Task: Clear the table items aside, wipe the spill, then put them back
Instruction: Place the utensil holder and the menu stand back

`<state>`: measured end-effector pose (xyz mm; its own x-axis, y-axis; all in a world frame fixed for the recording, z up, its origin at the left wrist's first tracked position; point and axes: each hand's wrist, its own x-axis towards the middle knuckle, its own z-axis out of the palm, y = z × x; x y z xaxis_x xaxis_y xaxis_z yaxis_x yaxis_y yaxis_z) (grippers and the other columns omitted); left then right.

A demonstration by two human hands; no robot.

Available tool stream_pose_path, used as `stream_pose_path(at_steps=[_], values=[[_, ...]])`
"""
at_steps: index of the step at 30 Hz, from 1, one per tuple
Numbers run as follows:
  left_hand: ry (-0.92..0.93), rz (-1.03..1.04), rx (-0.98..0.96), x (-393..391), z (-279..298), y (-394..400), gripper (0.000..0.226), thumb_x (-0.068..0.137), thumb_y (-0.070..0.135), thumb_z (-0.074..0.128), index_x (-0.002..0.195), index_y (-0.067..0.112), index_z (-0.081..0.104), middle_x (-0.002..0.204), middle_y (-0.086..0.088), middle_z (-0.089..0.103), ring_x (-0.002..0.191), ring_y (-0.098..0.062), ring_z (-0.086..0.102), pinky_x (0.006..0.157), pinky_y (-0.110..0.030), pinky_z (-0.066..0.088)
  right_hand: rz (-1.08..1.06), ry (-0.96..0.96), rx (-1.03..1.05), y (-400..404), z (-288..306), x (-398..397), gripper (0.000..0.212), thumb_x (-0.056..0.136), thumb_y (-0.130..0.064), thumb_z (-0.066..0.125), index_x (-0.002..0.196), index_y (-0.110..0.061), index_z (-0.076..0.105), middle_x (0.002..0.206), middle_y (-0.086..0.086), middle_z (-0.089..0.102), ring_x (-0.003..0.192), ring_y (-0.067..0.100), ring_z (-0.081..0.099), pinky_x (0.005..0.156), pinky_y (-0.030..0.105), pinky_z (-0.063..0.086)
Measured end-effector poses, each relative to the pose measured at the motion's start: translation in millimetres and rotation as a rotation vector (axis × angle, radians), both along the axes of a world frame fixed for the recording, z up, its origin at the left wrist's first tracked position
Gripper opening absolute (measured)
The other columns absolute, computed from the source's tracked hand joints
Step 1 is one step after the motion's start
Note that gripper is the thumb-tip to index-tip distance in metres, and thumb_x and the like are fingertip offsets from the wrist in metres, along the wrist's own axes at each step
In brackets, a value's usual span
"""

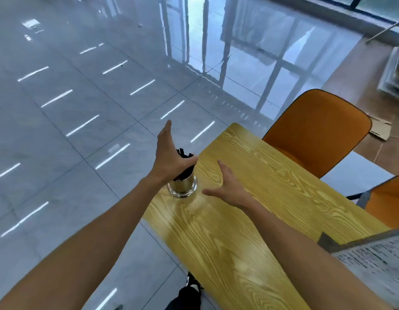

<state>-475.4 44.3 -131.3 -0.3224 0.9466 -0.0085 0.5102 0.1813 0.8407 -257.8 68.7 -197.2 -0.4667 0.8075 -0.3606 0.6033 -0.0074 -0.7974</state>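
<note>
Left hand [169, 153]: fingers straight, thumb against sticks [182, 152]
Right hand [229, 186]: spread, empty
Cup [182, 185]: near table [238, 220] edge
Risk: a nudge likely tips cup; sticks scatter on floor [82, 108]

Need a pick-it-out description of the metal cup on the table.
Find the yellow wood-grain table with orange chairs beside it. At its left edge, by the left hand, stands a shiny metal cup. It alone stands upright and holds dark sticks, unlike the printed paper at the near right.

Left hand [169, 158] atop stick-filled cup [182, 186] at table [238, 231] edge, right hand [231, 191] beside
</note>
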Motion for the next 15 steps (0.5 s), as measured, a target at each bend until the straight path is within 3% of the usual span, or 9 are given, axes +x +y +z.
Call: stream_pose_path(at_steps=[4, 7, 9, 11, 13, 15], values=[[-0.117, -0.011, -0.17, -28.4, -32.4, -23.4, 0.125, 0.07, 0.021, 0.088, 0.161, 0.027, 0.002, 0.164, 0.0, 0.011, 0.148, -0.012, 0.018, 0.11, -0.029, 0.031, 0.011, 0.02, -0.032, 2.0, -13.0, -30.5, 0.114, 0.078, -0.037, 0.086, 0.161, -0.019, 0.011, 0.167, 0.003, 0.015, 0.153, 0.02, 0.016, 0.114, 0.027, 0.019], [-0.187, -0.08, -0.281, -40.6, -57.3, -39.1, 0.132, 0.062, 0.039, 0.089, 0.161, 0.025, 0.003, 0.166, -0.002, 0.011, 0.151, -0.014, 0.019, 0.112, -0.029, 0.031, 0.003, 0.075, -0.068, 2.7, -20.4, -48.7, 0.113, 0.076, -0.039, 0.086, 0.161, -0.021, 0.014, 0.166, 0.002, 0.021, 0.151, 0.02, 0.023, 0.121, 0.041, 0.027], [-0.219, -0.15, -0.323, -41.0, -69.6, -46.1, 0.118, 0.064, 0.034, 0.09, 0.156, 0.021, 0.017, 0.158, 0.003, 0.031, 0.146, -0.013, 0.033, 0.109, -0.019, 0.036, 0.008, 0.122, -0.086, 2.1, -22.8, -59.1, 0.107, 0.071, -0.046, 0.085, 0.157, -0.026, 0.024, 0.16, -0.002, 0.034, 0.145, 0.017, 0.034, 0.116, 0.039, 0.035], [-0.251, -0.166, -0.311, -38.5, -79.7, -49.5, 0.096, 0.07, 0.018, 0.092, 0.144, 0.028, 0.03, 0.138, 0.014, 0.049, 0.125, -0.001, 0.053, 0.095, -0.012, 0.044, -0.014, 0.196, -0.127, 1.9, -24.7, -66.4, 0.088, 0.074, -0.035, 0.087, 0.145, -0.034, 0.036, 0.142, -0.014, 0.05, 0.13, 0.013, 0.049, 0.102, 0.026, 0.044], [-0.252, -0.096, -0.282, -36.8, -87.5, -48.1, 0.09, 0.067, 0.025, 0.093, 0.138, 0.028, 0.039, 0.129, 0.01, 0.056, 0.115, -0.004, 0.062, 0.095, -0.029, 0.054, -0.053, 0.251, -0.146, 2.0, -23.5, -68.6, 0.079, 0.076, -0.021, 0.088, 0.139, -0.033, 0.041, 0.129, -0.02, 0.054, 0.118, 0.009, 0.058, 0.088, 0.016, 0.048], [-0.232, -0.05, -0.273, -33.1, -88.3, -43.1, 0.086, 0.065, 0.032, 0.095, 0.135, 0.024, 0.045, 0.125, 0.006, 0.061, 0.111, -0.015, 0.066, 0.092, -0.038, 0.057, -0.085, 0.287, -0.159, 2.8, -21.9, -64.9, 0.079, 0.075, -0.017, 0.088, 0.139, -0.029, 0.044, 0.128, -0.019, 0.055, 0.115, 0.007, 0.059, 0.085, 0.015, 0.049]])
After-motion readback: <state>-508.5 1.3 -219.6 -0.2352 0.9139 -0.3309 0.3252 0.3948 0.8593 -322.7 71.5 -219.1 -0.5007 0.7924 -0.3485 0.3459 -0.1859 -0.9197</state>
